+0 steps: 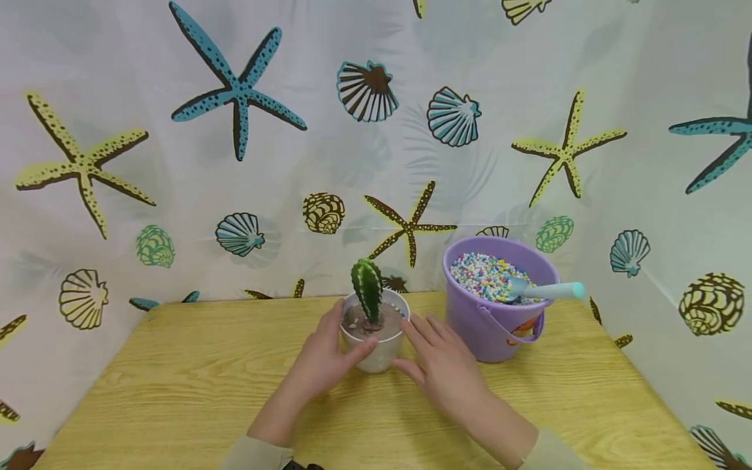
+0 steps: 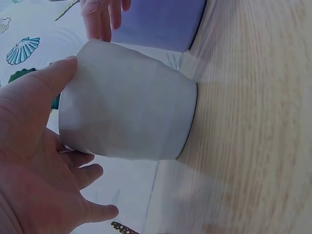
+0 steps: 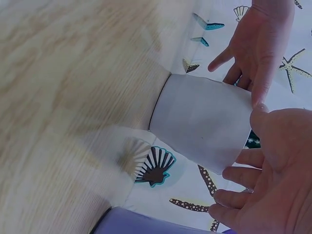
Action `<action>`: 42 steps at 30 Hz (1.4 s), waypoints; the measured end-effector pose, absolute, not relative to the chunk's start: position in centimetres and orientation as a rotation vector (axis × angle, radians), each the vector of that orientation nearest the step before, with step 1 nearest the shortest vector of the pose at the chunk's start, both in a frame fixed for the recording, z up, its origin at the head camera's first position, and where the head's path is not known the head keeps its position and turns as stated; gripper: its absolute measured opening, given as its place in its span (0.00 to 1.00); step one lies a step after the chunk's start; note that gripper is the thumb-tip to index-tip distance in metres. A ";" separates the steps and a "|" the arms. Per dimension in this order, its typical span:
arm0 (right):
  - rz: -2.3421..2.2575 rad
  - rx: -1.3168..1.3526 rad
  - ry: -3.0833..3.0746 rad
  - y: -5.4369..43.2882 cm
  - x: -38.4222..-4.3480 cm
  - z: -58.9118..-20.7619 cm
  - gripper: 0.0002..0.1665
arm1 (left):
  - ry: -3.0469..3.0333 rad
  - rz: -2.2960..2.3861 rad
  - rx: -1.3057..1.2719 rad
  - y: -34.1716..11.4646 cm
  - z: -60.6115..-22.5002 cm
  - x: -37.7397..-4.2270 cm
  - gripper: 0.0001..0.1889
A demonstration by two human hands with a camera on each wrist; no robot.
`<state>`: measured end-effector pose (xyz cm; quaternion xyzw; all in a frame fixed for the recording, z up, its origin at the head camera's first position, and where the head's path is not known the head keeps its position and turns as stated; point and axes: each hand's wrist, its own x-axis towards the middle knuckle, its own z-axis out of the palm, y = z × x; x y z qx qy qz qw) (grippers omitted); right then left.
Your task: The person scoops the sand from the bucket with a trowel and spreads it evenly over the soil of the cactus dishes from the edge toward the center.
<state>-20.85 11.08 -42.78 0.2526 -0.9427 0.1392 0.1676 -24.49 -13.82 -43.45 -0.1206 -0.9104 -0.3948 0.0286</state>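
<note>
While the left hand (image 1: 325,352) holds the white pot (image 1: 378,359) between thumb and fingers, near the middle of the far edge of the worktop (image 1: 205,365), the right hand (image 1: 446,365) touches it with extended fingers; uneven pushing could perhaps tip it, spilling the soil (image 1: 388,326) around the cactus (image 1: 368,290).

You can read no text, brand or number in any of the three views. The nearest you have to a label is an orange-and-red mark (image 1: 527,324) on the side of the purple bucket (image 1: 470,320), visible in the head view; the bucket's handle (image 1: 530,339) crosses in front of part of it, and what shows is too small for you to make out any lettering.
</note>
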 end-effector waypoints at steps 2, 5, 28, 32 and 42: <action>0.391 0.719 -2.679 11.3 -20.6 -42.8 0.41 | -2.809 -1.226 -0.383 -13.7 -43.5 -24.4 0.57; 0.390 0.722 -2.681 11.6 -20.2 -42.8 0.42 | -2.809 -1.238 -0.401 -13.6 -43.6 -24.2 0.57; 0.432 0.679 -2.680 13.0 -16.7 -42.6 0.37 | -2.781 -1.359 -0.559 -12.9 -43.9 -23.4 0.60; 0.423 0.679 -2.683 13.1 -16.3 -42.4 0.37 | -2.754 -1.399 -0.546 -12.4 -44.1 -23.4 0.64; 0.437 0.669 -2.707 13.1 -15.8 -42.4 0.36 | -2.737 -1.438 -0.485 -11.7 -44.4 -23.3 0.67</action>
